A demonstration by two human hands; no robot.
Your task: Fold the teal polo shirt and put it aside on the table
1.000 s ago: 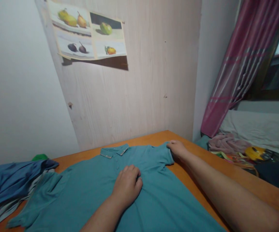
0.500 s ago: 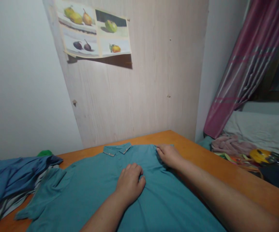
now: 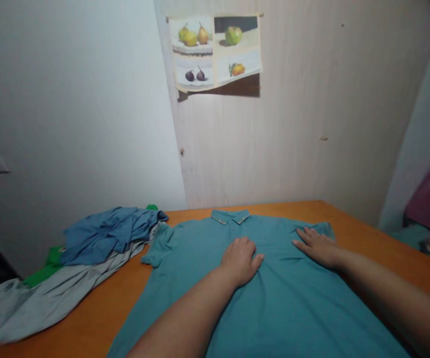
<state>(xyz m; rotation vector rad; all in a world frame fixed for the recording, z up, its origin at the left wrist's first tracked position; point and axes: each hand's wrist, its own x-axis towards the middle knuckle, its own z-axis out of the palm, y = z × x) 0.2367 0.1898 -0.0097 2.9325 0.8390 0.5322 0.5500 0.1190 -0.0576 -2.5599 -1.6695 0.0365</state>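
Lying flat, fingers spread and gripping nothing, right hand [image 3: 317,247] touches the teal short-sleeved polo shirt [image 3: 282,298] near its right-side sleeve [image 3: 325,229]. Left hand [image 3: 240,261] rests mid-front, fingers bent; can't tell if it pinches cloth. Shirt is spread on the smooth orange bench [image 3: 91,308], collar [image 3: 230,216] toward pale wood-grain panel [image 3: 282,164]. Left of shirt: crumpled blue garment [image 3: 103,233] over light-grey fabric [image 3: 61,293].

Polo shirt [image 3: 282,288], one; left hand [image 3: 240,261], one; right hand [image 3: 318,247], one; table [image 3: 99,308], one; blue garment [image 3: 106,233], left, one; fruit poster [image 3: 213,53], far, one; its painted panels [image 3: 234,36], four.
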